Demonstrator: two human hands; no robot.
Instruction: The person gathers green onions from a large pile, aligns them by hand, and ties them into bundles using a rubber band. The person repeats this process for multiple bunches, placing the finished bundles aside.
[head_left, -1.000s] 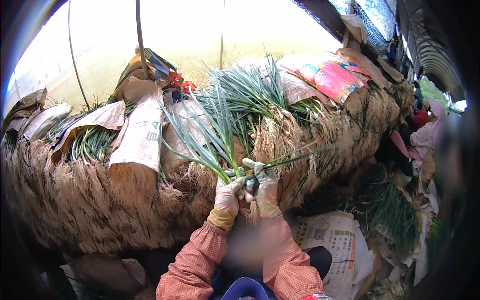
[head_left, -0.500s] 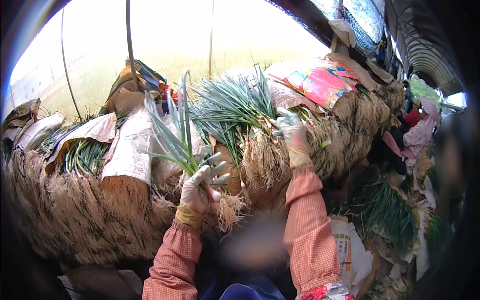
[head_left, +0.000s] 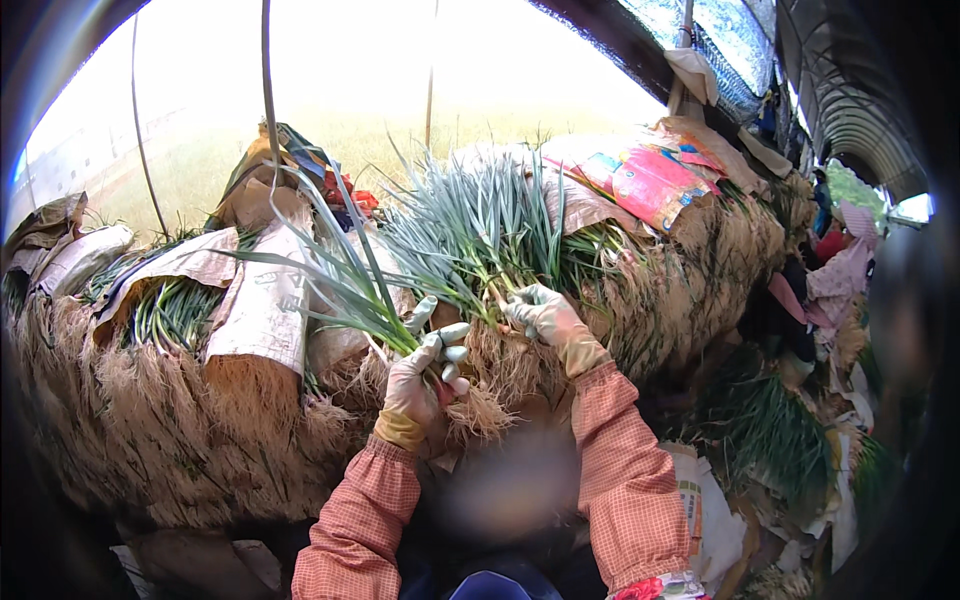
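Both my hands wear pale work gloves with yellowish cuffs. My left hand point(head_left: 425, 372) is closed round the lower stems of a small bunch of green onions point(head_left: 362, 290). Their long leaves fan up and to the left, while the pale roots hang below my fingers. To its right, my right hand point(head_left: 545, 318) pinches stems at the near edge of a loose heap of green onions point(head_left: 480, 225) lying on the pile. Exactly how many stems are between those fingertips I cannot tell.
A long bank of stacked green onions, roots outward point(head_left: 190, 430), runs across in front of me. Paper sacks point(head_left: 262, 300) and a pink-red bag point(head_left: 650, 185) cover parts of it. More green onions point(head_left: 765, 430) lie at the lower right. Another person point(head_left: 840, 260) is at the far right.
My right hand has come down and left, from open above the heap to pinching stems at its edge. My left hand has shifted slightly right, its bunch tilting further left.
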